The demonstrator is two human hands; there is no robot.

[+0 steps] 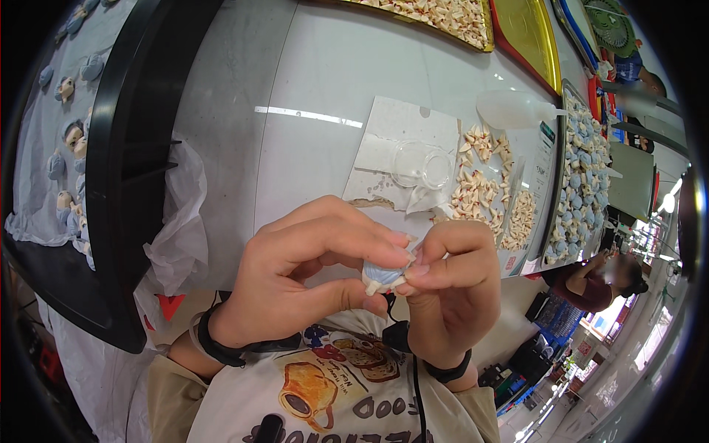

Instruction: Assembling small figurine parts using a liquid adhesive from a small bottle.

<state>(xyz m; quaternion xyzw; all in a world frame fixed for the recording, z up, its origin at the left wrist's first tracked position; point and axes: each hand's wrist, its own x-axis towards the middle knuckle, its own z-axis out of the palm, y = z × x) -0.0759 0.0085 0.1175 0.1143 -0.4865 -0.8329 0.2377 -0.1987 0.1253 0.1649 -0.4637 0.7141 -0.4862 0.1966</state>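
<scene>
Close in front of my chest, a small light-blue and cream figurine part (382, 277) is held between both hands. My left hand (299, 258) pinches it from the left with thumb and fingers. From the right, the bent fingers and thumb of my right hand (465, 277) press on it, so part of it is hidden. Just beyond the hands lie small pointed cream pieces (476, 190) in loose heaps. Beside these, a clear plastic cup (434, 171) lies tipped on a stained white board (384, 140).
A translucent squeeze bottle (513, 109) lies near the heaps. On the right a tray (555, 221) is full of blue-and-cream pieces; gold trays (509, 29) stand at the far edge. A black crate (133, 170) with figurines and plastic film blocks the left. Other people sit at right.
</scene>
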